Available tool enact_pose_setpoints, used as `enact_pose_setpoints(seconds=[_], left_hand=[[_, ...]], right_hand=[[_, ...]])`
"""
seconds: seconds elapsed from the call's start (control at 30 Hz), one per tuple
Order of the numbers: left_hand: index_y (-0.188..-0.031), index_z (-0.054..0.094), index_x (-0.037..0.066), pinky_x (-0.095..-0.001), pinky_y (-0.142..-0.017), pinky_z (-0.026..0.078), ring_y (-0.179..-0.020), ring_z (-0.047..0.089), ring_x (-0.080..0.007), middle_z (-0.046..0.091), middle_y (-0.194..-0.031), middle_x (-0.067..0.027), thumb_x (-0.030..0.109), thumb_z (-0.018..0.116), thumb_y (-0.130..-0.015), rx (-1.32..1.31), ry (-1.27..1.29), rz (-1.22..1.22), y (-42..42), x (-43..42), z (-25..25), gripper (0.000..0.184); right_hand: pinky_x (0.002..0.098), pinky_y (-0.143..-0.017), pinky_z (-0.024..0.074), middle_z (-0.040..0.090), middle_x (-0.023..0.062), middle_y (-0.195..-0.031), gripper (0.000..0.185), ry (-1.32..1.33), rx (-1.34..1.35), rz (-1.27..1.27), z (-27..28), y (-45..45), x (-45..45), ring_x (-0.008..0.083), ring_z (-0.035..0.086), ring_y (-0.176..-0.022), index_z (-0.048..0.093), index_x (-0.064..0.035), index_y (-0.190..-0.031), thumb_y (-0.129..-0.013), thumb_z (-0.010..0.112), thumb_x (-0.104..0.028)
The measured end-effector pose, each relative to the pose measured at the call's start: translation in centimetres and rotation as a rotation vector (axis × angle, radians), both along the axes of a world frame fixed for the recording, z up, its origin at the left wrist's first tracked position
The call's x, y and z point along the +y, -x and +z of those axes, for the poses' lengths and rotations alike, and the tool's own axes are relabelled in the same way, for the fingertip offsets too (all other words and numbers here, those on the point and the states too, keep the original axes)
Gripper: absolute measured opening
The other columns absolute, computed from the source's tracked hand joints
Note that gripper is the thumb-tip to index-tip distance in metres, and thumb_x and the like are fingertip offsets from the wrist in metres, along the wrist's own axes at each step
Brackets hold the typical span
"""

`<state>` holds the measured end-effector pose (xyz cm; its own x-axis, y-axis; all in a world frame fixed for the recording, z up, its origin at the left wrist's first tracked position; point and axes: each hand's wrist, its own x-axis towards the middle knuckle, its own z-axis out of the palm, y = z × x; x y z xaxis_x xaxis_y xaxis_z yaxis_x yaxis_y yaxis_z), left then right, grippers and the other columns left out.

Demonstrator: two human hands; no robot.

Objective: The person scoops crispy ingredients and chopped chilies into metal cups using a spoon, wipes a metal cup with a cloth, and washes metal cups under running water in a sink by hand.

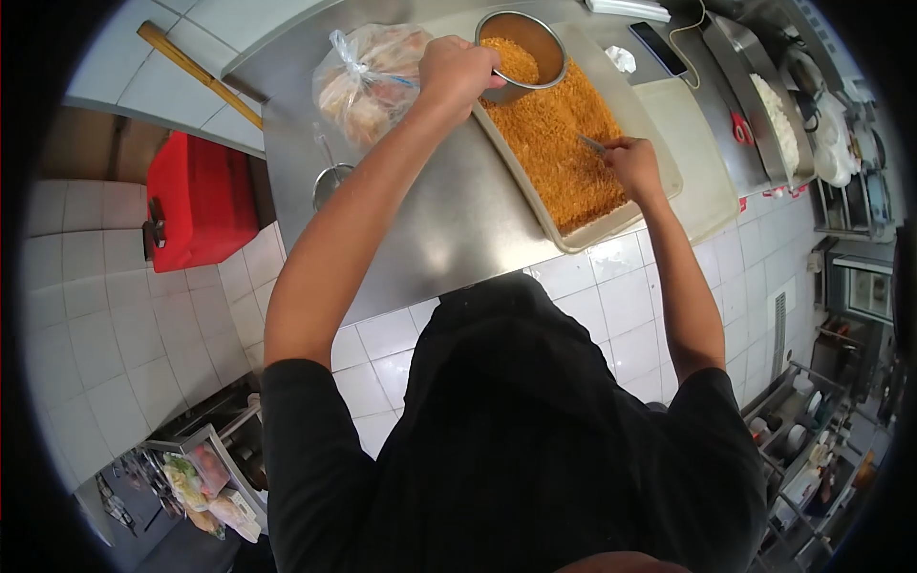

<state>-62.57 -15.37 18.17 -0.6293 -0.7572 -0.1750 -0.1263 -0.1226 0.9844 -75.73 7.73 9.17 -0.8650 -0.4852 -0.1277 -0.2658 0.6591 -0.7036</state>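
Observation:
My left hand (462, 73) grips the rim of a round metal container (550, 50), which is tilted over the far end of a pale plastic tray (571, 241). Orange crumbs (513, 59) lie inside the container. A layer of similar orange crumbs (554, 143) covers the tray's bottom. Over the tray's right part, my right hand (632, 164) is closed around a slim metal utensil (592, 144). Its tip points left and touches or hovers just above the crumbs; I cannot tell which.
Left of the tray are a knotted plastic bag (368, 81) and a small metal cup (331, 181). To the right lie a pale board or lid (690, 143), a phone (659, 50), red scissors (741, 128) and a metal pan (759, 143). A red box (201, 205) stands at left.

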Motion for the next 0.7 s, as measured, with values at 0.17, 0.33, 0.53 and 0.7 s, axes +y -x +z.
enact_pose_setpoints(seconds=[0.17, 0.33, 0.53, 0.7], left_hand=[[-0.063, 0.053, -0.005, -0.0271, -0.048, 0.049, -0.053, 0.063, -0.0181, 0.058, -0.064, -0.0111, 0.000, 0.060, -0.068, -0.038, 0.073, -0.019, 0.9, -0.6, -1.7, 0.011], [-0.061, 0.051, -0.004, -0.0276, -0.048, 0.048, -0.057, 0.064, -0.0182, 0.059, -0.066, -0.0110, 0.001, 0.060, -0.069, -0.014, 0.060, -0.023, 1.5, -1.2, -3.4, 0.013], [-0.079, 0.048, -0.008, -0.0256, -0.062, 0.056, -0.071, 0.061, -0.0229, 0.052, -0.085, -0.0147, -0.003, 0.059, -0.075, -0.028, -0.060, -0.105, 1.5, 0.6, -1.6, 0.013], [-0.080, 0.049, -0.008, -0.0261, -0.062, 0.056, -0.069, 0.061, -0.0237, 0.052, -0.082, -0.0139, -0.003, 0.060, -0.074, -0.049, -0.066, -0.107, 1.8, 0.4, -1.2, 0.014]], right_hand=[[0.0271, -0.052, 0.0429, 0.061, 0.0077, -0.063, 0.021, 0.069, -0.095, 0.008, 4.4, 0.1, 1.3, 0.0122, 0.054, -0.054, 0.066, 0.0056, -0.086, -0.073, 0.053, -0.004], [0.0256, -0.057, 0.0439, 0.062, 0.0074, -0.064, 0.021, 0.094, 0.012, 0.064, 8.7, 0.9, 2.3, 0.0121, 0.056, -0.059, 0.067, 0.0046, -0.086, -0.074, 0.054, -0.007], [0.0239, -0.058, 0.0428, 0.062, 0.0052, -0.066, 0.022, -0.042, 0.312, 0.065, 11.1, 0.0, 1.1, 0.0099, 0.054, -0.061, 0.066, 0.0042, -0.090, -0.076, 0.055, -0.009], [0.0278, -0.060, 0.0459, 0.062, 0.0119, -0.065, 0.023, 0.080, 0.004, 0.009, 7.5, 1.7, 1.8, 0.0161, 0.058, -0.060, 0.067, 0.0031, -0.088, -0.074, 0.054, -0.009]])
